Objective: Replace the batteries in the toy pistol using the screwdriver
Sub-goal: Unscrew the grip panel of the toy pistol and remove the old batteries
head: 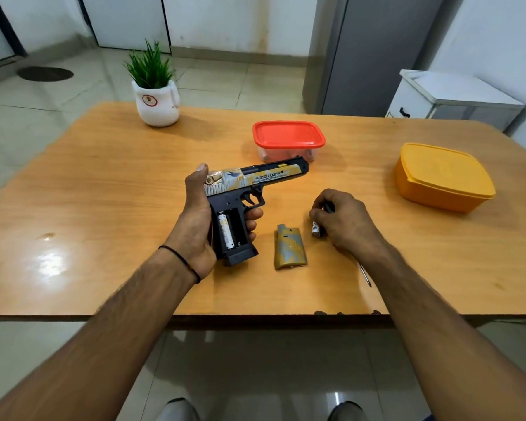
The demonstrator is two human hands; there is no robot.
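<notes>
The left hand [199, 217] has its fingers wrapped round the grip of the pistol [255, 177], thumb up along the back and barrel pointing right, just over the table [104, 183]. The grip is open on the side facing me: one battery [227, 233] sits in the left slot, and the slot beside it is dark, with only spring coils showing at its bottom. The cover [289, 249] lies flat on the table between the hands. The right hand [345, 221] rests knuckles-up, fingers curled, pinching a second battery [315, 230] at its fingertips; most of that battery is hidden. The screwdriver [365, 273] runs under this hand, with a bit of dark handle among the fingers and the thin shaft poking out by the wrist; I cannot tell whether it is gripped. Farther back stand a red-lidded box [289, 138] with blurry contents, a yellow box [444, 177] and a plant [157, 104].
</notes>
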